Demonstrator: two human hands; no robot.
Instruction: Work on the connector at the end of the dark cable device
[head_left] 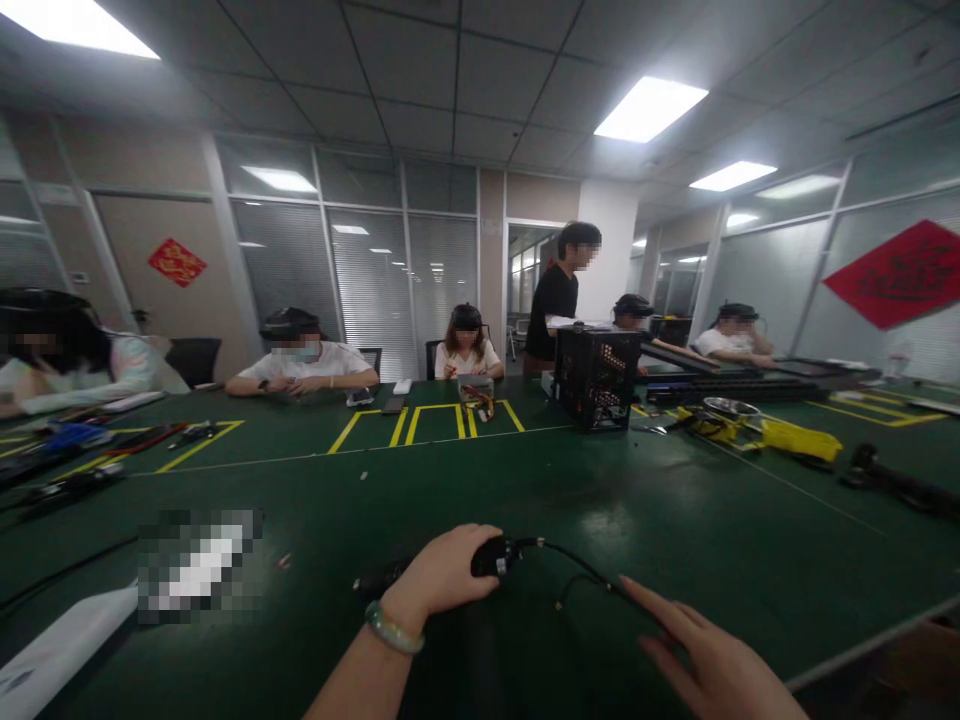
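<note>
On the green table top, my left hand [457, 572], with a bracelet at the wrist, is closed over a black device [491, 562] that bears a small white label. Part of the device is hidden under the fingers, and a dark end of something sticks out on the left of the hand. From the device's right side a thin black cable [574, 556] curves toward my right hand [701, 645]. The fingers of that hand are stretched out and apart, with the index fingertip at the cable; whether it touches cannot be made out. A short loose branch of cable lies between the hands.
A black metal computer case [592, 380] stands across the table. Yellow straps [799, 440] lie at the right, cables and tools [67, 485] at the left. White paper [71, 640] rests near the left edge. Several people sit around the table; one person [555, 300] stands.
</note>
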